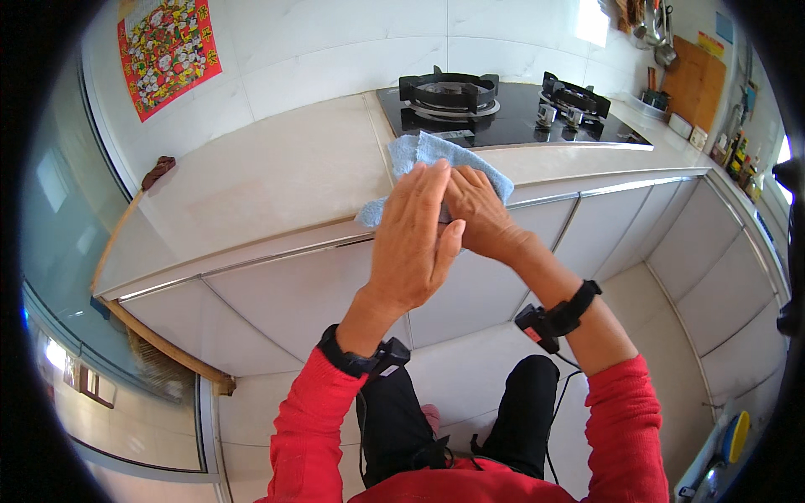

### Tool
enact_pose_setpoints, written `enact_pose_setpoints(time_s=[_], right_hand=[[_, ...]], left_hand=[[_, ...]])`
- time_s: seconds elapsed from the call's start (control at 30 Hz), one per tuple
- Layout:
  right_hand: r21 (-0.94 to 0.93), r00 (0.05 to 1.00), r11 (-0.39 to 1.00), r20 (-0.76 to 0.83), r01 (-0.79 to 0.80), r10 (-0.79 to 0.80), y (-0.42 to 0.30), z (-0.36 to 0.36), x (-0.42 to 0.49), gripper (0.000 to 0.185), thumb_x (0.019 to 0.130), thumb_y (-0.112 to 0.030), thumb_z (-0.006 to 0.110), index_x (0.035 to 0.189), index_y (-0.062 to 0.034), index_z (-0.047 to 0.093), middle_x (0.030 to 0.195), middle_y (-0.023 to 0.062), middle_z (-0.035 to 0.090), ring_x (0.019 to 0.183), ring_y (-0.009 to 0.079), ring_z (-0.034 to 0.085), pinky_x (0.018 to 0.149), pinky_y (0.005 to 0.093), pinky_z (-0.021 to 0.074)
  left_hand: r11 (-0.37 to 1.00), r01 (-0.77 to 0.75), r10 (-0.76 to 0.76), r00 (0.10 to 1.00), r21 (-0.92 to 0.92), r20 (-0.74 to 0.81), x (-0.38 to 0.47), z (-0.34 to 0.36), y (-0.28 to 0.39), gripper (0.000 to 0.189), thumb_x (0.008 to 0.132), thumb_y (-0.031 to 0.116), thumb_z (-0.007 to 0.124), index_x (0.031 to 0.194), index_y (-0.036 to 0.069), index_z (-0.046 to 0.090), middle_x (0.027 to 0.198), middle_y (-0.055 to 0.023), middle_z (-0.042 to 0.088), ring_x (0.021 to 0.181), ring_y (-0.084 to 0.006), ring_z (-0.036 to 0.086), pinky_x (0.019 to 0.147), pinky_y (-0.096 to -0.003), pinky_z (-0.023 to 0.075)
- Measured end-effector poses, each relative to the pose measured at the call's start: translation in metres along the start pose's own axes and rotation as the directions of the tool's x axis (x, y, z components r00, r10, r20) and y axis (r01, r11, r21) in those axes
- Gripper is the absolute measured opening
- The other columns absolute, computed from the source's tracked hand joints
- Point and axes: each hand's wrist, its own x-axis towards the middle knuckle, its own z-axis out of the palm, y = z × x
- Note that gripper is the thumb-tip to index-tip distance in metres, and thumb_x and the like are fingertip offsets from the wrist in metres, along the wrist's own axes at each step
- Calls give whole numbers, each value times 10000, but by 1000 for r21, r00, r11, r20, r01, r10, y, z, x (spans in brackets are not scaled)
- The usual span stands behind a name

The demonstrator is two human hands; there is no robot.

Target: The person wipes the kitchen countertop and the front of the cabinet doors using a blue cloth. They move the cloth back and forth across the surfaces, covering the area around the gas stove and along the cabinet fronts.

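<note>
A light blue cloth [462,154] lies over the front edge of the countertop [289,163], just before the gas hob. My right hand [481,210] rests on the cloth, its fingers pointing up and left; whether they grip it is hidden. My left hand [412,236] is raised beside it, fingers together and extended, thumb apart, with its fingertips over the cloth and close to my right hand. No object shows in the left palm, and contact with the cloth cannot be told. Both wrists bear black straps with small boxes.
The black glass gas hob [516,119] has two burners and metal knobs. A wooden cutting board [695,82], hanging utensils [660,38] and bottles [742,163] stand or hang at right. A long-handled brush [157,358] leans by the counter's left end. Cabinet doors [295,289] run below.
</note>
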Motion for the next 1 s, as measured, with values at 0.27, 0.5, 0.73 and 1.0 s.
enact_pose_setpoints(time_s=[0.27, 0.5, 0.73, 1.0], right_hand=[[-53, 995, 995, -73, -79, 75, 8, -37, -60, 763, 784, -160, 791, 1446, -92, 418, 1484, 129, 451, 1406, 315, 375, 1182, 446, 278], [115, 910, 904, 108, -412, 401, 8, 18, -226, 458, 858, -95, 682, 1302, -81, 567, 1332, 143, 563, 1254, 346, 502, 1058, 461, 401], [3, 785, 839, 353, -544, 508, -37, 77, -383, 265, 844, -198, 667, 1098, -126, 688, 1206, 91, 643, 1241, 314, 509, 1096, 508, 326], [-106, 791, 832, 265, -544, 551, -46, 90, -393, 154, 847, -212, 653, 949, -131, 736, 1101, 37, 683, 1246, 277, 512, 1146, 519, 257]], left_hand=[[916, -52, -18, 985, 399, 170, 6, 28, -10, 693, 889, 186, 602, 1520, 92, 332, 1368, -140, 526, 1225, -318, 488, 1090, -556, 295], [835, -98, -62, 961, 542, 270, 24, 48, -12, 567, 837, 324, 714, 1327, 96, 543, 1174, -122, 573, 1087, -282, 538, 1057, -553, 325], [848, -118, -32, 961, 517, 273, 39, 91, -19, 498, 879, 246, 601, 1343, 76, 539, 1141, -194, 595, 1061, -324, 535, 989, -509, 374], [763, -251, 116, 960, 596, 255, 25, 75, -26, 574, 880, 162, 579, 1441, 109, 474, 1329, -246, 558, 1052, -341, 540, 953, -442, 403]])
